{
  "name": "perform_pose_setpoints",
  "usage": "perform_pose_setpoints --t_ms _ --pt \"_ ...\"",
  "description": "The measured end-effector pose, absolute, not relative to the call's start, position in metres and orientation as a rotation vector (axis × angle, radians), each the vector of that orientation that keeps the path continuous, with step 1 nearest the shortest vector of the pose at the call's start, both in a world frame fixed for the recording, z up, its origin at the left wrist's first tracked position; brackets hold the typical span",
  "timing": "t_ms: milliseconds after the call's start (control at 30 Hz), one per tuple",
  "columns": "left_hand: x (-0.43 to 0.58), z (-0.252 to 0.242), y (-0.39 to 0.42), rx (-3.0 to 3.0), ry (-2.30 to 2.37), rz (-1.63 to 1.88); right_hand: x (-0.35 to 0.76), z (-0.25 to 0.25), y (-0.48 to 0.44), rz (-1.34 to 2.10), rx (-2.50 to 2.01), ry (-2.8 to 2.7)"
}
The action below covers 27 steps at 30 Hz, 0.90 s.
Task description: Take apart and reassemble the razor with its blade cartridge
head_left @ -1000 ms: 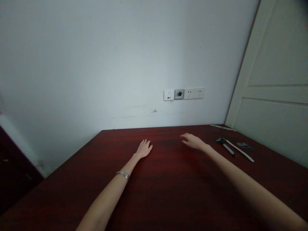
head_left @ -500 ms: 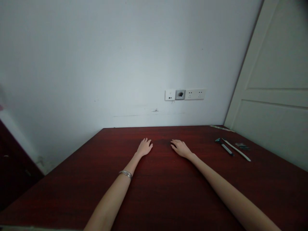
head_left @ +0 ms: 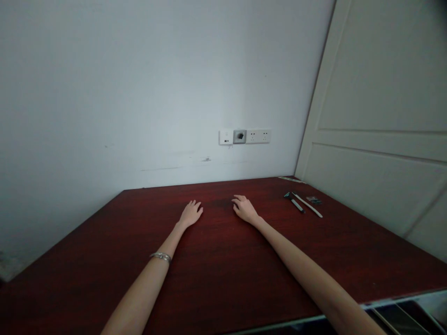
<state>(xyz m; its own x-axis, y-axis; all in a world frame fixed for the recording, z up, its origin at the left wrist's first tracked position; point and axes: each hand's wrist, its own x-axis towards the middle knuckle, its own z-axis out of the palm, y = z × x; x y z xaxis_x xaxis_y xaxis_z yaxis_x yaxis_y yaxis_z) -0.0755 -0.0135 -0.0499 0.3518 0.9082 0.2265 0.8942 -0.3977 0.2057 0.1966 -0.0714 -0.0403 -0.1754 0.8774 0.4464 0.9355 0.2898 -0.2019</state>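
Observation:
My left hand (head_left: 191, 213) lies palm down on the dark red table (head_left: 216, 260), its fingers apart and nothing in it. A silver bracelet (head_left: 161, 256) circles the left wrist. Across a small gap, my right hand (head_left: 245, 209) rests on the same tabletop, fingers spread and holding nothing. To its right lie a grey and dark razor-like tool (head_left: 295, 203) and a long thin white strip (head_left: 308, 204). Beside them is a small clear packet (head_left: 313, 200) with dark bits, too small to make out.
A pale wall with sockets (head_left: 258, 136) rises behind the table. White panelled doors (head_left: 377, 139) stand along the right side. Near the back right corner lies a thin flat strip (head_left: 292, 179). Below the front right edge, dark items (head_left: 401, 318) show.
The view has turned to the right, so the table, hands and tools appear further left, and the front right table edge has come into view. Both hands stay on the table.

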Motion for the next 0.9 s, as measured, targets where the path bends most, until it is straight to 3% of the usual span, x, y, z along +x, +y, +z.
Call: perform_pose_setpoints --t_ms 367,633,900 --pt "-0.072 -0.044 -0.017 2.538 1.733 0.471 0.329 -0.016 -0.107 -0.392 -1.918 -1.703" --pt "-0.054 -0.023 -0.005 2.358 1.724 0.664 0.415 -0.008 -0.139 -0.163 -2.376 -1.551" --pt "0.024 0.015 -0.007 2.37 1.304 0.817 0.413 -0.019 -0.143 -0.039 -2.46 -1.552"
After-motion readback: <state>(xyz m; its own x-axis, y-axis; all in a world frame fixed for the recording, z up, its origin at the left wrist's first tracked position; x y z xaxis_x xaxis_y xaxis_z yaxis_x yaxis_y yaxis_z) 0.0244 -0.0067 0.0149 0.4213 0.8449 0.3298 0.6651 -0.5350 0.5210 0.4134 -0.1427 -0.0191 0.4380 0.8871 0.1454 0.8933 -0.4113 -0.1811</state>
